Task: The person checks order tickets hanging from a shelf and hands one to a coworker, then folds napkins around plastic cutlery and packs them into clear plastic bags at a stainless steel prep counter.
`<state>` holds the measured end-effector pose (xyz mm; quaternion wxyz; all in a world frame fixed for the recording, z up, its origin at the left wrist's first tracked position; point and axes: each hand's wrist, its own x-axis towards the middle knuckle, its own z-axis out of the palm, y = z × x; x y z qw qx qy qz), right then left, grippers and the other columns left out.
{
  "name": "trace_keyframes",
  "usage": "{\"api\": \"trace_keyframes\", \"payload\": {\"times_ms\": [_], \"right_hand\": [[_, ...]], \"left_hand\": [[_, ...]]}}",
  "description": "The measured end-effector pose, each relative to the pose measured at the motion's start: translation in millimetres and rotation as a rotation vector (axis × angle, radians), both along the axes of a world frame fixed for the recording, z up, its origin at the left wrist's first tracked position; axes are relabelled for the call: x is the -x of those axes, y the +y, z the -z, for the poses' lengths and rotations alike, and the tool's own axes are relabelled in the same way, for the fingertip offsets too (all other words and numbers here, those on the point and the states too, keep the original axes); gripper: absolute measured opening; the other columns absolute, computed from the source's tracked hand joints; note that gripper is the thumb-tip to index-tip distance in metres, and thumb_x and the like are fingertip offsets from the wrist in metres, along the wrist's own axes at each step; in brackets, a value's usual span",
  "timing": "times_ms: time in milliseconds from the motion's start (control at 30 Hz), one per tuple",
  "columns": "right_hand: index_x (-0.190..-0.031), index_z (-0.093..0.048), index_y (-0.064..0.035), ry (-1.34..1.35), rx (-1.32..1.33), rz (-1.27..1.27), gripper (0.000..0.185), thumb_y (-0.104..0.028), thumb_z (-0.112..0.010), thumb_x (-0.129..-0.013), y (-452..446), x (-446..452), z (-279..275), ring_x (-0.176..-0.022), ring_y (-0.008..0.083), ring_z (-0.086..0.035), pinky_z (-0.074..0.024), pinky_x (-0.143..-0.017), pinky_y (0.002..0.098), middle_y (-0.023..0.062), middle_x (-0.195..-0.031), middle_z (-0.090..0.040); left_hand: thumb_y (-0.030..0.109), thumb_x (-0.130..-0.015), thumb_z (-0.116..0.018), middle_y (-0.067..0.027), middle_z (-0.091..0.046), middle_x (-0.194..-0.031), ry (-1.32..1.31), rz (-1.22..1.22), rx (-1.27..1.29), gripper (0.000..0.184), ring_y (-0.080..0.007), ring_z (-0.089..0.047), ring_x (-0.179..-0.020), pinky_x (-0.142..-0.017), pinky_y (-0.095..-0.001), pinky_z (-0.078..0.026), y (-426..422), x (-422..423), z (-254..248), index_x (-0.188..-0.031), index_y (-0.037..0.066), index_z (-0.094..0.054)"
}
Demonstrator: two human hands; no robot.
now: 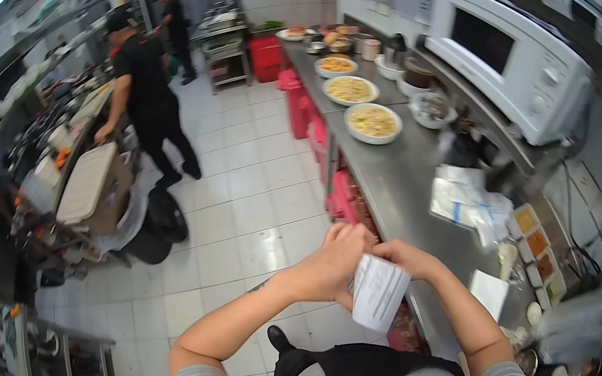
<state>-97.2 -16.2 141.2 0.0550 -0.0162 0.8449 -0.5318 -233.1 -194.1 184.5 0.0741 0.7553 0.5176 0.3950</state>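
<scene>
We have the printed paper (381,293) pinched between our left hand (344,252) and our right hand (404,257), just beside the steel counter (417,201), on which white bowls of food (373,123) stand in a row and white plastic packets (468,197) lie.

Both hands (340,260) (407,258) are holding a printed paper slip (380,292) beside the steel bench (403,187), where pasta bowls (373,123) are sitting.

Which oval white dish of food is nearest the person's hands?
The front dish, at the row's near end; the other dishes stand farther down the counter.
</scene>
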Motion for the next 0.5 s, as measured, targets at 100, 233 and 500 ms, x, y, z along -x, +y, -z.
{"api": "trace_keyframes", "payload": {"times_ms": [100, 233, 500], "right_hand": [[-0.096, -0.066, 0.0029, -0.016, 0.069, -0.017, 0.019, -0.006, -0.067, -0.08, -24, 42, 14, -0.077, 0.0067, -0.056, -0.0472, -0.069, 0.0257, 0.0035, -0.083, -0.067], [-0.103, -0.065, 0.0039, 0.091, 0.688, -0.127, 0.023, -0.006, -0.064, -0.083, -96, 111, 17, -0.097, 0.0138, -0.058, -0.0445, -0.088, 0.0276, 0.0074, -0.102, -0.065], [-0.103, -0.063, 0.0054, -0.051, 0.789, -0.019, 0.029, -0.02, -0.062, -0.088, -217, 291, 56, -0.087, 0.0113, -0.059, -0.0453, -0.081, 0.0258, 0.0074, -0.095, -0.066]], "left_hand": [[0.008, -0.064, -0.073, -0.0076, -0.04, -0.082, -0.539, -0.185, -0.091, 0.046, -0.0192, -0.042, -0.072, -0.067, -0.0287, -0.037, -44, 41, 8, -0.085, 0.008, -0.032], [0.008, -0.074, -0.068, -0.0135, -0.054, -0.074, -0.542, -0.871, -0.043, 0.041, -0.0298, -0.055, -0.068, -0.065, -0.0353, -0.046, -111, 112, 38, -0.094, 0.002, -0.033], [0.01, -0.076, -0.067, -0.0282, -0.06, -0.078, -0.28, -1.256, 0.311, 0.045, -0.0457, -0.06, -0.077, -0.065, -0.0474, -0.049, -216, 182, 85, -0.098, -0.001, -0.029]]}}
